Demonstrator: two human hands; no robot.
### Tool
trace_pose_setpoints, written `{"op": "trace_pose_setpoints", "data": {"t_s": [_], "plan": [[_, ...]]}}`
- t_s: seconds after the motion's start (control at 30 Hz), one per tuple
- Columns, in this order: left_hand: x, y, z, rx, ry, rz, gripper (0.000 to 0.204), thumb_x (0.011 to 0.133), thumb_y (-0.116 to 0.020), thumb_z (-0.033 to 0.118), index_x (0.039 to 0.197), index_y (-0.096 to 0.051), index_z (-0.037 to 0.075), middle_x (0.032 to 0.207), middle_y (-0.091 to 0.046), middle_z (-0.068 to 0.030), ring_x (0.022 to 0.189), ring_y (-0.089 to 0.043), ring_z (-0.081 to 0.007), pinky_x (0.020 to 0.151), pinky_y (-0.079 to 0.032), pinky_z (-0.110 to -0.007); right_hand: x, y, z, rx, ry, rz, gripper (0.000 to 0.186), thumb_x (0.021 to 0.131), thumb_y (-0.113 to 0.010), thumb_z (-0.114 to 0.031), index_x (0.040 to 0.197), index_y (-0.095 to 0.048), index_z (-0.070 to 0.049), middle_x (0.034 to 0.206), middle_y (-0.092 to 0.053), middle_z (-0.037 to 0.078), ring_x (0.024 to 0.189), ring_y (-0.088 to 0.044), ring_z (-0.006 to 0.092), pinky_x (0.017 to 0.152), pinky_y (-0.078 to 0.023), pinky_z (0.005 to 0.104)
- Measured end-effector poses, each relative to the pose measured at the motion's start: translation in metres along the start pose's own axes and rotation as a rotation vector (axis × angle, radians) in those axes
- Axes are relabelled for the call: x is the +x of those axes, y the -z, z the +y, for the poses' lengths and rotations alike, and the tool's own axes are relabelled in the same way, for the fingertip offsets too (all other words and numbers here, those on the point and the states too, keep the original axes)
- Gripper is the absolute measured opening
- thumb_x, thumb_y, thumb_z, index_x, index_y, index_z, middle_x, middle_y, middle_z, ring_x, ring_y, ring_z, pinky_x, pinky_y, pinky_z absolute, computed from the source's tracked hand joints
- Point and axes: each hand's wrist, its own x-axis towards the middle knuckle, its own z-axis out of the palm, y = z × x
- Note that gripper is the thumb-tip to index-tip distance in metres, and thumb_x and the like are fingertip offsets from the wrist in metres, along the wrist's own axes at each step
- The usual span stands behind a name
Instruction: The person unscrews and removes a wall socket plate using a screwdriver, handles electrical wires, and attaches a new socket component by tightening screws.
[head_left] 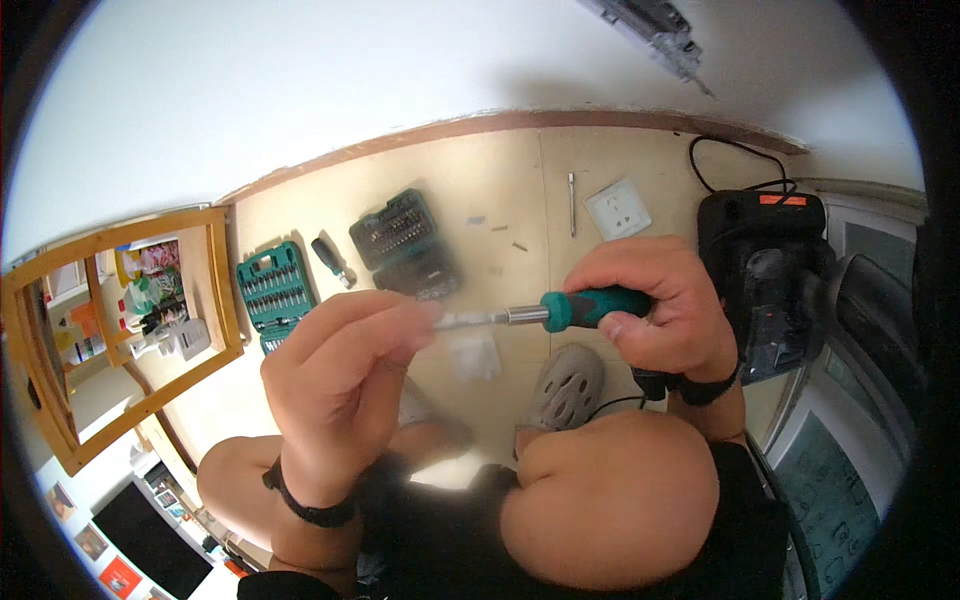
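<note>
My right hand is wrapped round the green and black handle of a screwdriver, which lies level with its metal shaft pointing left. A slim bit, slightly blurred, sticks out of the shaft's socket. The thumb and fingers of my left hand pinch the bit's far end, hiding its tip. Below the tool on the floor is a small pale, blurred item. Beyond it sits an open dark green bit case with rows of bits.
A green socket set and a short dark-handled driver lie at left near a wooden-framed cabinet. Farther off are a metal rod and a white wall socket. A black tool bag stands at right, and a shoe is below.
</note>
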Motion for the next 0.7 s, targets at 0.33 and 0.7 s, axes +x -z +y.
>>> {"op": "trace_pose_setpoints", "data": {"t_s": [0.33,0.7], "plan": [[0.038,0.022,0.059,0.014,-0.105,-0.123,0.024,0.076,-0.075,-0.008,0.099,-0.075,0.002,0.088,-0.072,-0.0102,0.075,-0.069,-0.0174,0.063,-0.053,-0.025,-0.002,0.024,-0.044,0.184,-0.078,0.009,0.032,0.075,-0.064,-0.019,0.098,-0.069,0.003,0.087,-0.07,0.012,0.074,-0.065,0.0202,0.069,-0.049,0.031],[0.077,-0.017,0.066,-1.215,0.327,-0.126,0.022,0.095,-0.068,0.008,0.114,-0.062,-0.001,0.106,-0.069,-0.0118,0.092,-0.069,-0.0203,0.083,-0.059,-0.035,-0.022,0.043,-0.167,-0.362,-0.177,0.328,0.027,0.082,-0.074,-0.009,0.107,-0.069,-0.001,0.087,-0.071,0.01,0.073,-0.067,0.0157,0.066,-0.051,0.0286]]}}
